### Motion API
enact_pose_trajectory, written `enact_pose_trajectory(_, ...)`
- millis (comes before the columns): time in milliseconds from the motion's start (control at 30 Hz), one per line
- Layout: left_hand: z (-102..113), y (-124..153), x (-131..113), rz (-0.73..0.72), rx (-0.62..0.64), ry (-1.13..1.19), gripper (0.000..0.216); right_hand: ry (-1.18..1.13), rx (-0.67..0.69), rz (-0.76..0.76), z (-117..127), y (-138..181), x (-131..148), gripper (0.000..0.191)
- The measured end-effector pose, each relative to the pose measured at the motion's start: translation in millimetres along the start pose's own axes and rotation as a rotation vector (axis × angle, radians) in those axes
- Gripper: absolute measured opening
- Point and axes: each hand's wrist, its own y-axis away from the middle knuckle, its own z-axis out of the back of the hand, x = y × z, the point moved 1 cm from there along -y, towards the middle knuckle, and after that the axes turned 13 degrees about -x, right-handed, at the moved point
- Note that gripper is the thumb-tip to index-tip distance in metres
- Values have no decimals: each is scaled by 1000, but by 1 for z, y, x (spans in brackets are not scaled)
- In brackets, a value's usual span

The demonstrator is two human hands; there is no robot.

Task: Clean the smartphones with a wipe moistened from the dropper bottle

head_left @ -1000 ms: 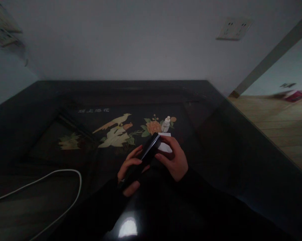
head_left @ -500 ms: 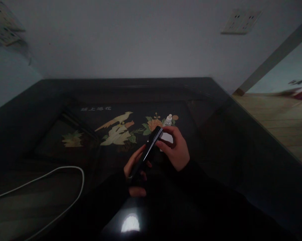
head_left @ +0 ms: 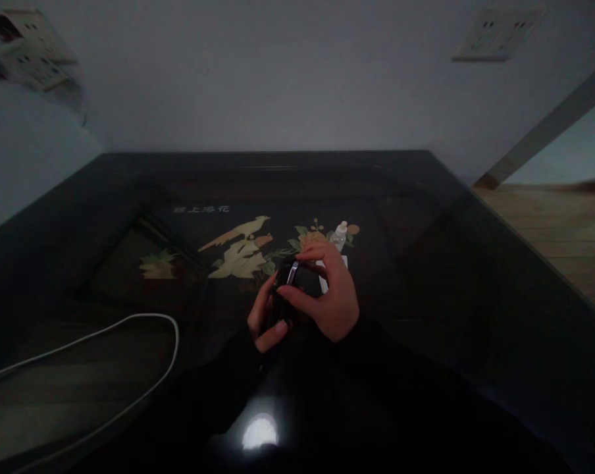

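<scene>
Both my hands hold a black phone (head_left: 288, 284) over the dark table (head_left: 426, 263). My left hand (head_left: 265, 319) grips its lower end, fingers curled round it. My right hand (head_left: 327, 296) is wrapped over its upper end, thumb on the near side and fingers over the top. The phone stands tilted, its thin edge toward me. Just beyond my right hand a small clear dropper bottle (head_left: 340, 234) stands upright, and a white cloth or paper (head_left: 334, 263) peeks out behind my fingers.
The table top bears a painted bird and flowers (head_left: 243, 247). A white cable (head_left: 129, 342) loops across its left front. A lamp's reflection (head_left: 259, 431) shines near the front edge. Wall sockets (head_left: 497, 33) hang above; wooden floor (head_left: 559, 230) lies to the right.
The phone has swung from lying slantwise to more upright and foreshortened. My right hand has closed over its top end, and both hands have drawn closer together.
</scene>
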Motion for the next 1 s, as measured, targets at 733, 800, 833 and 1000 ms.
enact_pose_trajectory(733,3,0,12,-228,-335,123,69,-254,166,-294,-4,23,-11,69)
enact_pose_trajectory(800,5,-1,13,-247,-352,130,72,-269,198,-317,-7,25,-17,78)
enact_pose_trajectory(833,6,-2,13,-255,-360,132,73,-284,216,-331,-9,26,-19,81)
enact_pose_trajectory(1000,11,-11,14,-238,-367,111,76,-270,221,-285,-14,23,-17,80)
